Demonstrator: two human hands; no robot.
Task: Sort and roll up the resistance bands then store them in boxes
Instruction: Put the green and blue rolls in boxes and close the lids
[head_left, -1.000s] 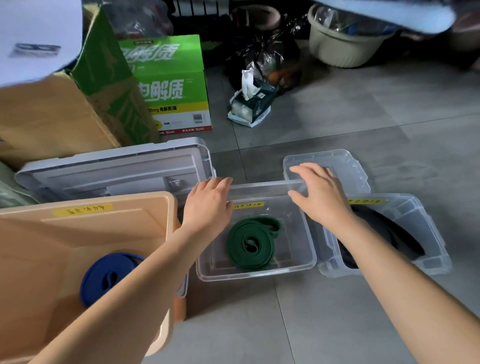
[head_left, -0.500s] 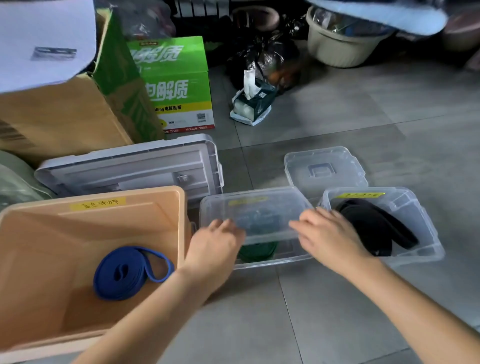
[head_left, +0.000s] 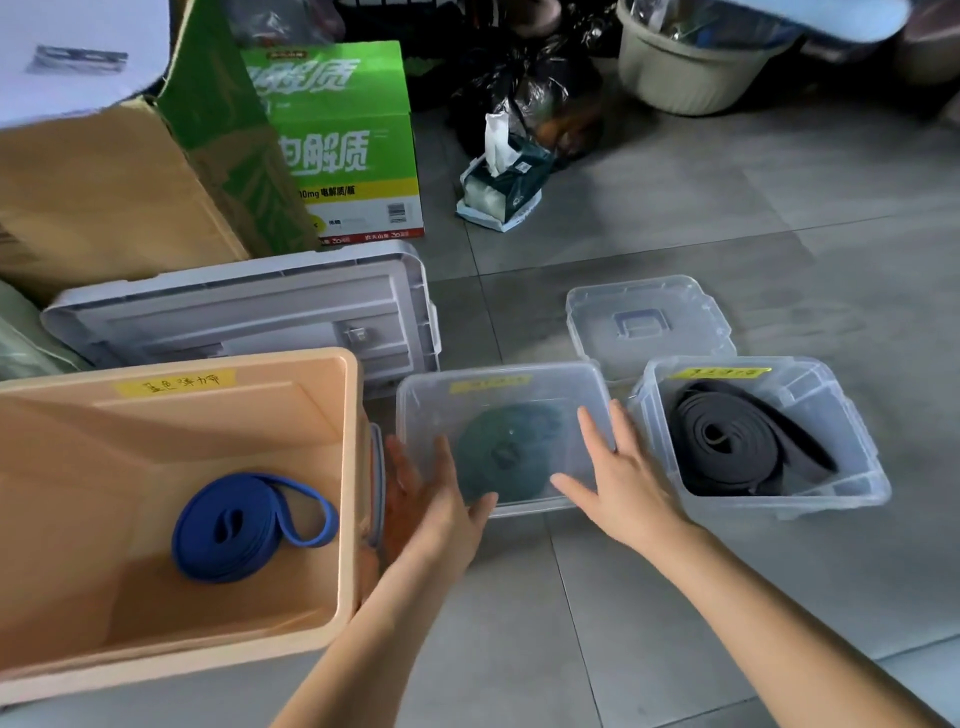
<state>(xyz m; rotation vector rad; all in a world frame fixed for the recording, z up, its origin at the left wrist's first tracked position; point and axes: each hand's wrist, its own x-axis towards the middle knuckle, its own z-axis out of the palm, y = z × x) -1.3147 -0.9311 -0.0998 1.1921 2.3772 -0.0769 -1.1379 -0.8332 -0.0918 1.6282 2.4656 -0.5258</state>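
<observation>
Resistance bands lay rolled, one per container. The green band (head_left: 506, 452) sat inside the middle clear box (head_left: 415, 415), seen dimly through its fitted lid (head_left: 498, 395). The right hand (head_left: 618, 483) lay flat on that lid, fingers straight and spread, gripping nothing. The left hand (head_left: 431, 499), likewise open-fingered, was at the box's near-left corner. The blue band (head_left: 244, 525) lay in the peach box (head_left: 345, 467), whose yellow label (head_left: 174, 383) carried handwritten Chinese characters. The black band (head_left: 727, 441) filled the uncovered right clear box (head_left: 857, 467); its label was illegible. The green carton (head_left: 337, 145) read "电解质".
</observation>
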